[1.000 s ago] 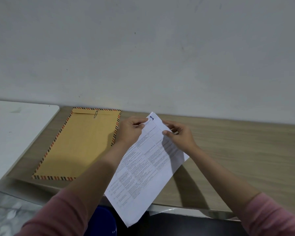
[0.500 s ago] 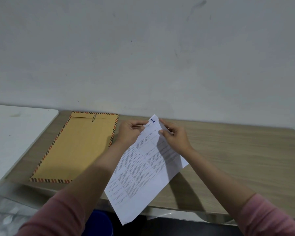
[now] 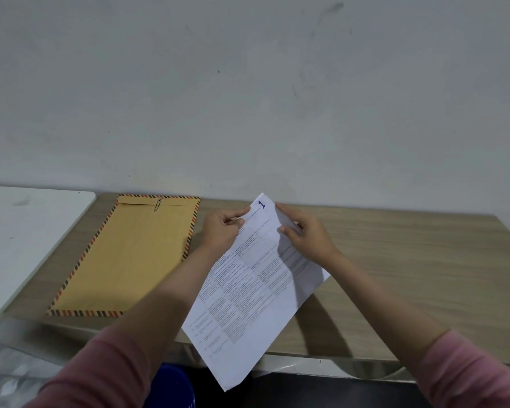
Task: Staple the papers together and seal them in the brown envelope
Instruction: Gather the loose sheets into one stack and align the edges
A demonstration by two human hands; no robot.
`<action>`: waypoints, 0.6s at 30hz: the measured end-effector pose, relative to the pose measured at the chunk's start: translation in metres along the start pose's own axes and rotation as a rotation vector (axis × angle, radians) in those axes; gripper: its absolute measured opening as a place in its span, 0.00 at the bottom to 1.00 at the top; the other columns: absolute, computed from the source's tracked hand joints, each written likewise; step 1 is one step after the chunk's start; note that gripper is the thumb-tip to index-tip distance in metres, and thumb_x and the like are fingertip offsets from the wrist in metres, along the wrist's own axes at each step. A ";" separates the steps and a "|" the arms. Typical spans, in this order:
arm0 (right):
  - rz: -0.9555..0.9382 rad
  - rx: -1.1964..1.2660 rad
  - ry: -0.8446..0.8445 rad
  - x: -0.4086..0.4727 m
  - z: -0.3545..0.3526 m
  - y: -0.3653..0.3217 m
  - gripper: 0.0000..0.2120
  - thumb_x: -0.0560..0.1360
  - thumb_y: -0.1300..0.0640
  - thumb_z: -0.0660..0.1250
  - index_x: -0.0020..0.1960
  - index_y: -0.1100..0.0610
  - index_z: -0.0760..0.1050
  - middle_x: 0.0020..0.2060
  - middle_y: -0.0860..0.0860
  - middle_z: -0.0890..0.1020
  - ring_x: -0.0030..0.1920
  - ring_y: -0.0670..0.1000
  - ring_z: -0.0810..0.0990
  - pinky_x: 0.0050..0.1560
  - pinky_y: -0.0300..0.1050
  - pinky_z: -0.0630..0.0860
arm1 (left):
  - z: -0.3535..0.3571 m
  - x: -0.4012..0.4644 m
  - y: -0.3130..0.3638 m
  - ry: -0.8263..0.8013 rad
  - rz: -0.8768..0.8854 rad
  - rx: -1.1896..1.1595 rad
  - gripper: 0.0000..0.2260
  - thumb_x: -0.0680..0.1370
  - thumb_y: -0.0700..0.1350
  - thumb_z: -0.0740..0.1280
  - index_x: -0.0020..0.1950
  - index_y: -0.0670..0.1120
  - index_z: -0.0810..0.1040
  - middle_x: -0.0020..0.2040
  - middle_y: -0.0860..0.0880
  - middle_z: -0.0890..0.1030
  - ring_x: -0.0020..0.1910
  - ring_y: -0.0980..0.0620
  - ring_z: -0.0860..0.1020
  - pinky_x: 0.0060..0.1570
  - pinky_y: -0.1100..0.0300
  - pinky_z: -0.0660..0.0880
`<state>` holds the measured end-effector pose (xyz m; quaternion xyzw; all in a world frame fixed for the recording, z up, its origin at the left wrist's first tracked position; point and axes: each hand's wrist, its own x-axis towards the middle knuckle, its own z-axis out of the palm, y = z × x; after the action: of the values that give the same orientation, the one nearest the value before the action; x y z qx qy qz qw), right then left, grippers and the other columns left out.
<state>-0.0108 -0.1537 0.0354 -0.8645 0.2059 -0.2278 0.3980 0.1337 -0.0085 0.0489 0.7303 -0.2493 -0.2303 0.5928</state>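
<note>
White printed papers (image 3: 256, 293) with a blue "1" at the top corner held tilted above the wooden desk (image 3: 409, 260); left hand (image 3: 221, 231) and right hand (image 3: 304, 237) both pinch the top edge, probably squaring sheets for stapling. Thin, floppy stack. Flat brown envelope (image 3: 130, 254), striped border, metal clip at flap, lies just left. No stapler visible.

Matt white printed papers (image 3: 256, 293), a matt brown paper envelope (image 3: 127, 257) with a metal clip (image 3: 158, 204), a wood-grain desk (image 3: 409, 269) of dull finish, soft pink cloth sleeves (image 3: 465, 375), and a rough, scuffed wall (image 3: 248, 98).
</note>
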 end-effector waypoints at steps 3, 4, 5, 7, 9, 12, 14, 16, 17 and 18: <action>-0.001 -0.080 -0.038 -0.006 -0.006 0.006 0.26 0.73 0.60 0.68 0.69 0.48 0.68 0.62 0.48 0.78 0.61 0.47 0.75 0.60 0.44 0.72 | -0.006 0.003 -0.004 0.036 -0.018 0.035 0.15 0.75 0.38 0.68 0.52 0.58 0.83 0.39 0.54 0.84 0.41 0.53 0.80 0.46 0.61 0.78; 0.009 -0.085 -0.047 -0.008 -0.008 0.007 0.25 0.74 0.60 0.68 0.69 0.49 0.69 0.63 0.47 0.77 0.63 0.45 0.74 0.61 0.41 0.71 | -0.008 0.005 -0.005 0.049 -0.031 0.048 0.15 0.75 0.39 0.68 0.50 0.61 0.82 0.39 0.55 0.84 0.42 0.51 0.79 0.49 0.57 0.78; 0.023 -0.088 -0.045 -0.011 -0.009 0.009 0.24 0.73 0.61 0.68 0.68 0.50 0.70 0.63 0.46 0.77 0.63 0.44 0.74 0.61 0.40 0.70 | -0.010 0.005 -0.006 0.066 -0.043 0.039 0.15 0.75 0.39 0.68 0.50 0.60 0.82 0.40 0.56 0.84 0.42 0.51 0.78 0.49 0.56 0.77; 0.080 -0.039 0.019 -0.018 -0.011 0.012 0.22 0.73 0.61 0.69 0.66 0.51 0.73 0.61 0.46 0.78 0.62 0.44 0.75 0.61 0.38 0.70 | -0.012 0.006 -0.008 0.115 -0.062 -0.015 0.14 0.76 0.36 0.67 0.55 0.52 0.82 0.41 0.57 0.82 0.42 0.53 0.76 0.47 0.61 0.75; 0.208 0.077 0.147 -0.027 -0.010 0.017 0.22 0.71 0.61 0.71 0.65 0.52 0.74 0.55 0.45 0.81 0.54 0.44 0.77 0.54 0.33 0.72 | -0.013 0.007 -0.010 0.157 -0.075 -0.054 0.14 0.75 0.33 0.66 0.57 0.46 0.82 0.43 0.56 0.81 0.41 0.56 0.76 0.45 0.63 0.74; 0.352 0.244 0.280 -0.039 -0.002 0.029 0.26 0.70 0.60 0.72 0.66 0.49 0.72 0.55 0.50 0.82 0.44 0.44 0.77 0.49 0.36 0.74 | -0.012 0.007 -0.016 0.162 -0.145 -0.098 0.14 0.76 0.34 0.66 0.57 0.48 0.82 0.40 0.58 0.80 0.39 0.56 0.75 0.41 0.65 0.73; 0.384 0.269 0.280 -0.046 0.004 0.039 0.28 0.71 0.60 0.71 0.68 0.44 0.69 0.51 0.59 0.83 0.35 0.48 0.72 0.41 0.43 0.75 | -0.010 0.008 -0.022 0.164 -0.193 -0.114 0.14 0.76 0.36 0.66 0.56 0.51 0.82 0.41 0.61 0.81 0.37 0.59 0.76 0.41 0.66 0.74; 0.428 0.238 0.266 -0.052 0.008 0.044 0.30 0.72 0.59 0.70 0.69 0.40 0.66 0.38 0.59 0.79 0.31 0.50 0.67 0.33 0.39 0.71 | -0.006 0.009 -0.027 0.183 -0.226 -0.135 0.14 0.75 0.38 0.68 0.56 0.54 0.82 0.42 0.63 0.82 0.36 0.60 0.74 0.41 0.65 0.73; 0.439 0.223 0.271 -0.055 0.009 0.043 0.30 0.72 0.58 0.70 0.69 0.39 0.65 0.35 0.60 0.76 0.31 0.50 0.66 0.32 0.37 0.69 | -0.004 0.009 -0.029 0.196 -0.245 -0.158 0.14 0.75 0.39 0.68 0.57 0.54 0.81 0.45 0.63 0.82 0.36 0.61 0.73 0.41 0.66 0.73; 0.437 0.219 0.280 -0.058 0.010 0.043 0.30 0.72 0.59 0.70 0.69 0.39 0.65 0.35 0.61 0.77 0.31 0.51 0.66 0.32 0.36 0.69 | -0.001 0.010 -0.029 0.202 -0.270 -0.180 0.15 0.76 0.39 0.68 0.58 0.54 0.81 0.47 0.62 0.81 0.36 0.62 0.73 0.39 0.67 0.73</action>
<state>-0.0597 -0.1428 -0.0172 -0.7116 0.4145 -0.2745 0.4965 0.1446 -0.0086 0.0199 0.7205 -0.0667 -0.2545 0.6416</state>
